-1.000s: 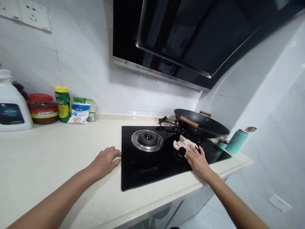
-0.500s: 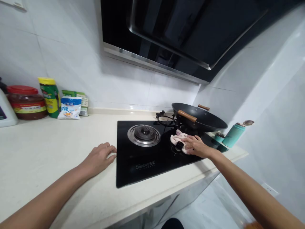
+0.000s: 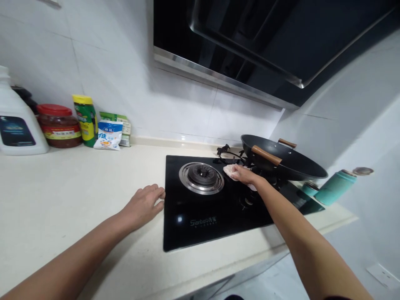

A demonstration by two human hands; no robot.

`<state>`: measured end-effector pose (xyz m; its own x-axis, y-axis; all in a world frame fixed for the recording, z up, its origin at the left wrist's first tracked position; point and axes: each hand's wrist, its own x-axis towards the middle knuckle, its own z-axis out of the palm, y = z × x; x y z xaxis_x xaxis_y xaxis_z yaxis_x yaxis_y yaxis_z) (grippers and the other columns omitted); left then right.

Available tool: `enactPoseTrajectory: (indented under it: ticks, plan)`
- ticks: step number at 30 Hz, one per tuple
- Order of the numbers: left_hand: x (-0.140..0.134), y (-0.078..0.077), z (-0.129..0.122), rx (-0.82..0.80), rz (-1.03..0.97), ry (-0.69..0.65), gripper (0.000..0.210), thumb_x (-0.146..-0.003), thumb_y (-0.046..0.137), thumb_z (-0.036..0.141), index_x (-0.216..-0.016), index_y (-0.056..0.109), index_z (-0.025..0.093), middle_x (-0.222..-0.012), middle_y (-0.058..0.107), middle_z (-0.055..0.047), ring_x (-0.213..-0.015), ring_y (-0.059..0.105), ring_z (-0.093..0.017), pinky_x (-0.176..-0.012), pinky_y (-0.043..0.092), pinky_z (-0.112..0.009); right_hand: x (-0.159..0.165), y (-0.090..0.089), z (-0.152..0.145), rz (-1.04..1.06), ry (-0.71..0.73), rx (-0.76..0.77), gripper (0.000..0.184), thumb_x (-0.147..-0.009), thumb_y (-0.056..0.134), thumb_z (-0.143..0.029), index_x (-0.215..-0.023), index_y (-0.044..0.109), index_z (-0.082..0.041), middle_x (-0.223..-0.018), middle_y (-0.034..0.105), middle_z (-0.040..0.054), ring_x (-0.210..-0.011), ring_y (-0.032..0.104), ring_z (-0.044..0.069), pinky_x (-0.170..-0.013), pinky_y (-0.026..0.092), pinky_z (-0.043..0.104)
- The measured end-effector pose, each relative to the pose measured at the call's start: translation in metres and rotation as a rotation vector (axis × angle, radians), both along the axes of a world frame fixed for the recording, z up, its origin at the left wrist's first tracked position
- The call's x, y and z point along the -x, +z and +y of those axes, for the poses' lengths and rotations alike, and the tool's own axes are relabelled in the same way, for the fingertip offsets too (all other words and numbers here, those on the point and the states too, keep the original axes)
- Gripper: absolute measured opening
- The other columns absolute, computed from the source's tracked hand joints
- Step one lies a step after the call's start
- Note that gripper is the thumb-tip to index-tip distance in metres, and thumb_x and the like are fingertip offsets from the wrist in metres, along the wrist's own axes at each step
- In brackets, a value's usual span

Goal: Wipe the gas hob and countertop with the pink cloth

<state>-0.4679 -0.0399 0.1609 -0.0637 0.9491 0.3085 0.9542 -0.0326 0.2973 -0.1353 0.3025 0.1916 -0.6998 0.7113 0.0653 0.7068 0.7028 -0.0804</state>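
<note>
A pale pinkish cloth (image 3: 230, 171) lies bunched on the black glass gas stove (image 3: 203, 233), right of the bare left burner (image 3: 201, 177). My right hand (image 3: 243, 174) is closed on this cloth and presses it against the glass, just in front of the wok. My left hand (image 3: 148, 205) rests on the countertop with bent fingers, its fingertips by the stove's left edge; nothing shows in it. The black wok (image 3: 290, 162) with wooden handles sits over the right burner. My right forearm hides part of the stove front.
A black pan support (image 3: 229, 157) lies behind the cloth. A turquoise bottle (image 3: 336, 187) with its lid open stands at the right end. At the back left are a white jug (image 3: 18, 129), a red-lidded jar (image 3: 59, 127), a yellow-capped container (image 3: 86, 121) and a salt packet (image 3: 108, 134).
My right hand has moved the cloth away from the knob, back and left towards the left burner, and closed more tightly on it. The camera has turned left; my left hand stays by the stove edge.
</note>
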Motion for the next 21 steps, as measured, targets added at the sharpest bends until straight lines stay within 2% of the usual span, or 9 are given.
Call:
enactPoseTrajectory:
  ticks: [3,7,11,16,19,21]
  plan:
    - [-0.002,0.004,-0.001,0.023,-0.002,-0.004,0.018,-0.087,0.042,0.029,-0.088,0.058,0.021,-0.095,0.062,-0.006,-0.091,0.057,-0.024,-0.082,0.041,-0.038,0.014,0.001,-0.006,-0.011,-0.045,0.001,0.063,-0.086,0.059,-0.045,-0.141,0.046,-0.018,-0.142,0.051,0.014,-0.118,0.055,0.028,-0.098,0.042,0.036]
    - [-0.002,0.006,-0.001,0.026,0.015,-0.005,0.017,-0.086,0.041,0.028,-0.086,0.057,0.021,-0.095,0.062,-0.006,-0.091,0.057,-0.025,-0.08,0.042,-0.038,0.023,0.005,-0.043,-0.052,0.039,0.024,0.061,-0.085,0.061,-0.044,-0.142,0.049,-0.024,-0.142,0.05,0.0107,-0.125,0.051,0.027,-0.103,0.039,0.037]
    - [-0.001,0.005,0.001,0.016,0.037,0.0,0.017,-0.086,0.04,0.028,-0.085,0.056,0.021,-0.093,0.062,-0.006,-0.09,0.057,-0.025,-0.079,0.042,-0.037,0.023,0.006,-0.109,-0.017,0.195,-0.004,0.058,-0.085,0.064,-0.044,-0.139,0.052,-0.026,-0.136,0.05,0.0107,-0.118,0.052,0.026,-0.101,0.04,0.04]
    - [0.001,0.008,0.001,0.029,0.032,0.002,0.022,-0.085,0.04,0.033,-0.086,0.059,0.022,-0.09,0.063,-0.006,-0.089,0.059,-0.025,-0.08,0.044,-0.036,0.02,0.002,-0.213,0.133,0.32,-0.017,0.052,-0.085,0.065,-0.051,-0.133,0.058,-0.031,-0.128,0.053,0.0056,-0.116,0.052,0.025,-0.098,0.042,0.039]
    - [0.004,0.011,-0.001,0.038,0.024,-0.006,0.03,-0.086,0.041,0.042,-0.089,0.063,0.022,-0.089,0.064,-0.006,-0.088,0.061,-0.026,-0.08,0.045,-0.036,0.015,-0.006,-0.261,0.201,0.334,-0.058,0.053,-0.086,0.063,-0.055,-0.134,0.057,-0.035,-0.119,0.057,0.0043,-0.109,0.054,0.025,-0.091,0.045,0.039]
    - [0.007,0.011,-0.001,0.054,0.006,-0.015,0.035,-0.087,0.041,0.047,-0.092,0.066,0.022,-0.091,0.065,-0.006,-0.09,0.062,-0.027,-0.081,0.046,-0.037,0.006,-0.012,-0.276,0.237,0.303,-0.096,0.051,-0.085,0.065,-0.054,-0.131,0.059,-0.034,-0.116,0.058,0.0043,-0.107,0.055,0.025,-0.087,0.045,0.037]
